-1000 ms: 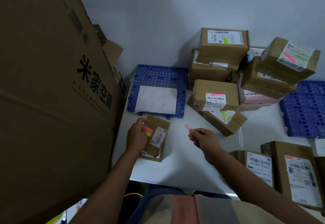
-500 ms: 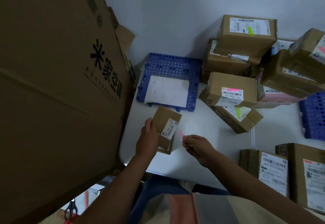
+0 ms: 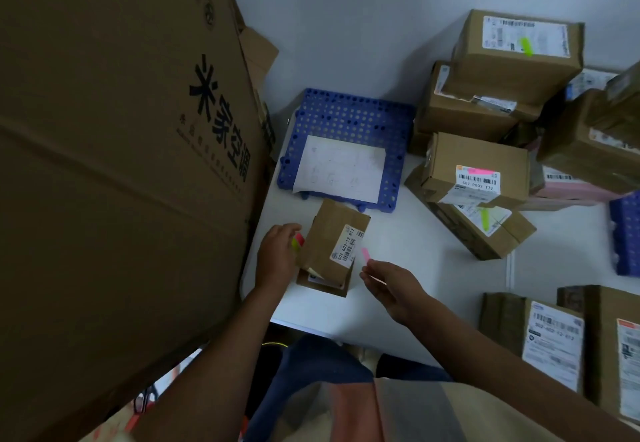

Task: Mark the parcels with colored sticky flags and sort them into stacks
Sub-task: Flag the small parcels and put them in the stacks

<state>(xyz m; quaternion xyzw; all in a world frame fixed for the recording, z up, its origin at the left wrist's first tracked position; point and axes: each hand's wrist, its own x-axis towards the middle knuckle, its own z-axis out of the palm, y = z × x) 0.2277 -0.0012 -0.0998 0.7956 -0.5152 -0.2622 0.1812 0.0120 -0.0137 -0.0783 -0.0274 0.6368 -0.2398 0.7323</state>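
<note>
Centre frame: right hand pinches pink flag beside small parcel label; left hand holds flag pad against parcel's left edge on surface.

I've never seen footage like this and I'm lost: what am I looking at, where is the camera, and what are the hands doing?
No machine here: a person wears a camera on the head, looking down at their own two bare hands over a white table. The right hand pinches a single pink sticky flag beside the label of a small brown parcel, which lies on another parcel. The left hand holds a pad of coloured flags against that parcel's left edge. Behind it lies a blue perforated tray with a sheet of paper. To the right are stacked parcels, some already flagged green or pink. A big cardboard carton fills the left.
</note>
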